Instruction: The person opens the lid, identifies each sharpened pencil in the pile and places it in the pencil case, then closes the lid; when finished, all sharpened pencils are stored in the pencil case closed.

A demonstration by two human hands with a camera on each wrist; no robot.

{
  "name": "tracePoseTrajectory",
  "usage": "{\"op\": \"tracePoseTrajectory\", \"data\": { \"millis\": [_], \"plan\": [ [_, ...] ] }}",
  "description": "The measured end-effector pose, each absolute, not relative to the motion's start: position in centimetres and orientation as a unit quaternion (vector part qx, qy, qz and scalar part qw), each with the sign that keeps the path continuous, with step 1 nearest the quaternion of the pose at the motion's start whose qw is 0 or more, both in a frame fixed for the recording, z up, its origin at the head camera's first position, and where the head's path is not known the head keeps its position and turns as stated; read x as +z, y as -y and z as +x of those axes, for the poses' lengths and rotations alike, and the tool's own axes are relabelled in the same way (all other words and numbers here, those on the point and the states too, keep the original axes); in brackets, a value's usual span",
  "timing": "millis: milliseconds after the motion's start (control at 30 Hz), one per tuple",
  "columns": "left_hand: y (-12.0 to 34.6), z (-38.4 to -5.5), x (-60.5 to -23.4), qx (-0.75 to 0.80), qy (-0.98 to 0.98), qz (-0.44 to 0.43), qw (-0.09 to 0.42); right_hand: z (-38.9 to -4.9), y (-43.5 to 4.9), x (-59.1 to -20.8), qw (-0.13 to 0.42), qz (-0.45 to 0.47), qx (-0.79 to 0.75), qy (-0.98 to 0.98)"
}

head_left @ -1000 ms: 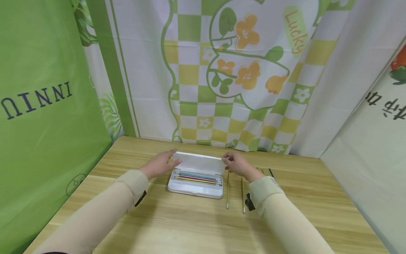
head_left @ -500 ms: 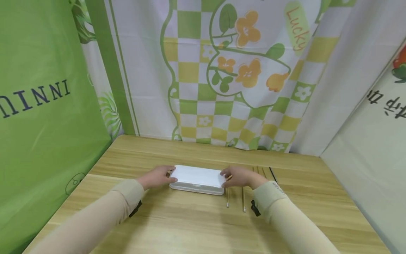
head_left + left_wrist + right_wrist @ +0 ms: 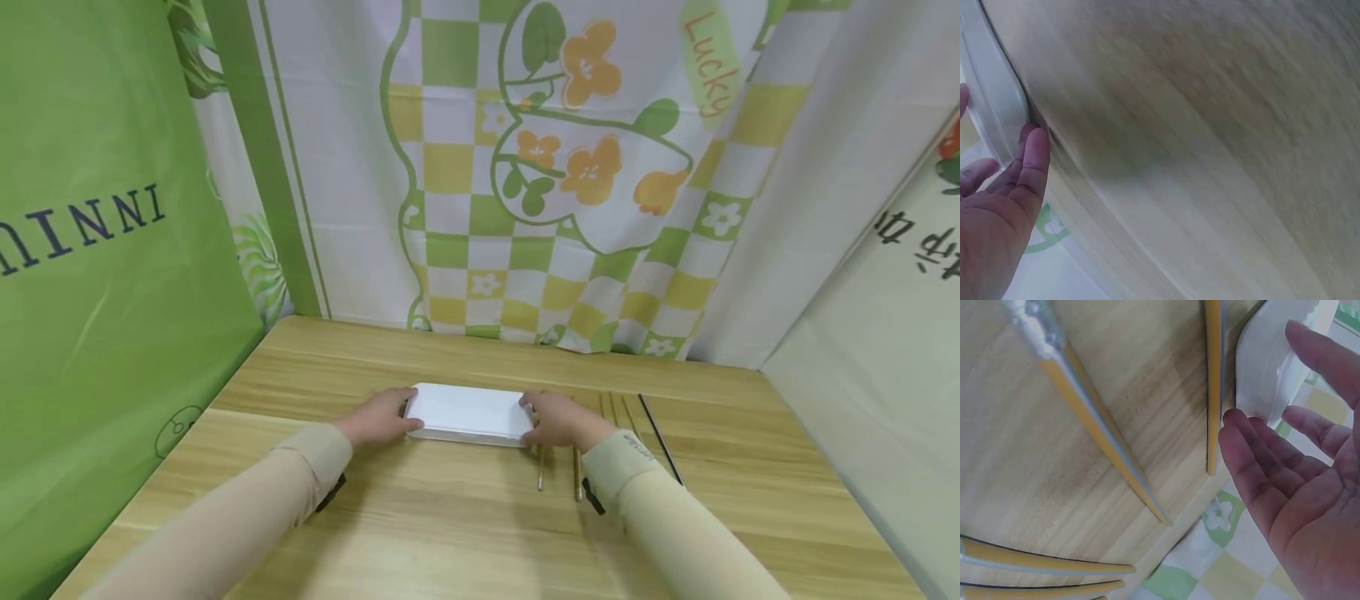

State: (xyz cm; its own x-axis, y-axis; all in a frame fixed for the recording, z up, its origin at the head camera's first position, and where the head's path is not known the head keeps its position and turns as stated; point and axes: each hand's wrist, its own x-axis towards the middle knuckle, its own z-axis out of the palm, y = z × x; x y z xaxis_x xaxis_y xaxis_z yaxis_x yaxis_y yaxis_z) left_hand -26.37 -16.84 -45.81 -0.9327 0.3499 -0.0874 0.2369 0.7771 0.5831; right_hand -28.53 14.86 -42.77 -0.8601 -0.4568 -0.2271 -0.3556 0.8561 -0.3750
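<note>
A white pencil case point(image 3: 471, 411) lies crosswise near the middle of the wooden table, its lid down. My left hand point(image 3: 378, 417) holds its left end, thumb at the near side and fingers toward the back. At the right end, my right hand point(image 3: 562, 417) holds the case in a similar way. In the left wrist view, fingertips point(image 3: 1036, 147) meet the corner of the case point(image 3: 997, 87). The right wrist view has the thumb and fingers around the other end of the case point(image 3: 1272, 356). What lies inside is hidden by the lid.
Right of the case, yellow pencils point(image 3: 541, 473) lie lengthwise on the table point(image 3: 420, 533), one close beside the right fingers. Several more are partly behind the right hand and sleeve. A thin black stick point(image 3: 660, 437) lies farther right. Printed curtains point(image 3: 480, 250) hang behind the table.
The case's raised lid has come down over the pencils inside and now sits flat. Both hands moved down with it to the case's ends. The case has shifted slightly away from me.
</note>
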Motion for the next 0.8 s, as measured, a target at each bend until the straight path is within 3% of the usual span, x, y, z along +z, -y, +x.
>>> {"op": "tracePoseTrajectory", "data": {
  "millis": [600,800],
  "plan": [
    [16.4,-27.5,-46.2,0.299,-0.937,0.144,0.110,-28.8,-15.5,-43.2,0.140,-0.219,-0.128,-0.957],
    [17.0,-26.4,-45.9,0.316,-0.932,0.151,0.097,-27.7,-15.8,-42.6,0.128,-0.244,-0.115,-0.955]
  ]
}}
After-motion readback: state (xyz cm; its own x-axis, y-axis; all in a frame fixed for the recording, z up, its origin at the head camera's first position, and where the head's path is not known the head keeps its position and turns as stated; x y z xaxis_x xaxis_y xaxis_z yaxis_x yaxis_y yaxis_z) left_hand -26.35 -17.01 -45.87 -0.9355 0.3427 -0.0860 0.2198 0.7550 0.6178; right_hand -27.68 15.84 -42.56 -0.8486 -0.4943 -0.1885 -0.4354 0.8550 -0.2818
